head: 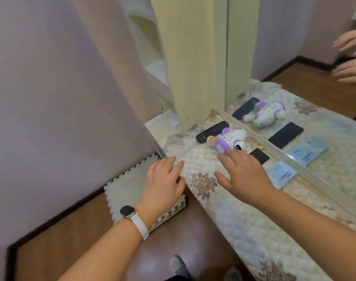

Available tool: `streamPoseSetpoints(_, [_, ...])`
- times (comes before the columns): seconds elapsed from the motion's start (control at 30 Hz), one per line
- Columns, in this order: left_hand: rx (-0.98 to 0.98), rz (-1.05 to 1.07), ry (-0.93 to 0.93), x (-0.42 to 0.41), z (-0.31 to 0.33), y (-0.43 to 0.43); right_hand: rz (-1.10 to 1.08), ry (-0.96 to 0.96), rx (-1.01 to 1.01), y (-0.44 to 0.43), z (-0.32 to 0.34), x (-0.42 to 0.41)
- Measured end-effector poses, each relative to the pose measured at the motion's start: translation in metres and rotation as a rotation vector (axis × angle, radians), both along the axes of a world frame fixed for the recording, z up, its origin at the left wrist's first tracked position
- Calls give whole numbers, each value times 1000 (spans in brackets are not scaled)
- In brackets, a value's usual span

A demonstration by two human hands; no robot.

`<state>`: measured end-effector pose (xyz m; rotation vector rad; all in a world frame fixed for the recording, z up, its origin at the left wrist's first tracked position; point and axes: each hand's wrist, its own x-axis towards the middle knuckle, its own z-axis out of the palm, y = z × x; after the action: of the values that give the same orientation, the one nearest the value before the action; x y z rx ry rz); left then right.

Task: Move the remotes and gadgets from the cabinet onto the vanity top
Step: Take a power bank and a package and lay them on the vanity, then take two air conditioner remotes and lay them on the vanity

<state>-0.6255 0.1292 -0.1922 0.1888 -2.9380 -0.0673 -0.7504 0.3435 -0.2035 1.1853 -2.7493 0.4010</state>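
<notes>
Hovering left hand [163,179] and right hand [244,173] open and empty over the vanity top [244,220], we'd pull away gently so the purple toy gadget [227,138] by our right fingertips [227,152], beside the black remote [209,131] far left, doesn't roll.

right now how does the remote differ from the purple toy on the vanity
The remote is black, flat and slim; the toy is white and purple, bulky and rounded. The right hand has its fingertips at the toy, while the remote lies untouched just beyond it. Both lie side by side on the cloth-covered vanity.
</notes>
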Motion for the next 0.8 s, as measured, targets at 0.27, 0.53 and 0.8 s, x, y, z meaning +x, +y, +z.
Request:
streamPoseSetpoints(0.27, [-36, 232, 90, 117, 19, -75, 355, 59, -90, -122, 28, 71])
streamPoseSetpoints(0.53, [-50, 424, 158, 261, 29, -183, 585, 92, -43, -267, 48, 195])
streamPoseSetpoints(0.8, [-5, 640, 198, 413, 34, -296, 776, 178, -34, -413, 58, 334])
